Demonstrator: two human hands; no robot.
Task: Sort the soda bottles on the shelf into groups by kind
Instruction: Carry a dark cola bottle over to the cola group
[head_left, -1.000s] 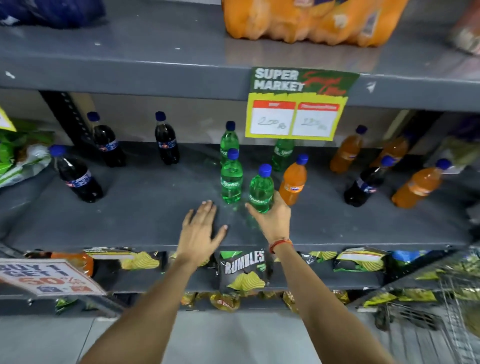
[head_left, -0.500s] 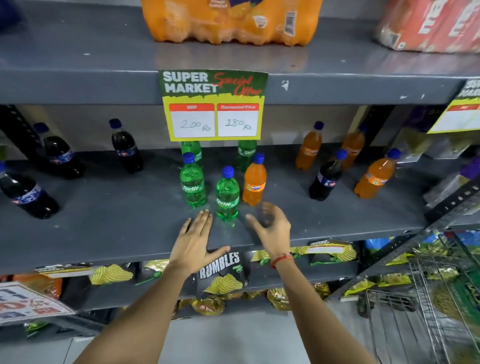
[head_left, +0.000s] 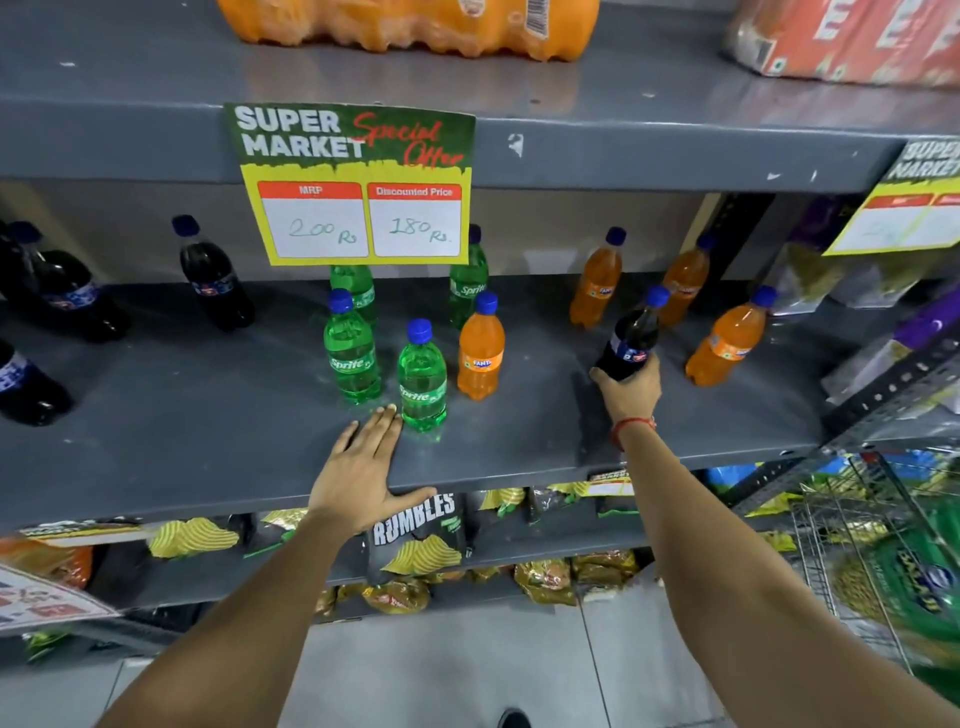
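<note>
Four green bottles (head_left: 352, 353), four orange (head_left: 480, 353), five cola (head_left: 215, 278).

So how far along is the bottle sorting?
Four green bottles already cluster mid-shelf, dark colas stand left. The right hand grips a stray dark cola bottle among the orange ones. One orange bottle remains beside the greens.

"Sprite" on green bottle (head_left: 422, 382), "Fanta" on orange bottle (head_left: 481, 356), "Super Market" on sign (head_left: 358, 184).
</note>
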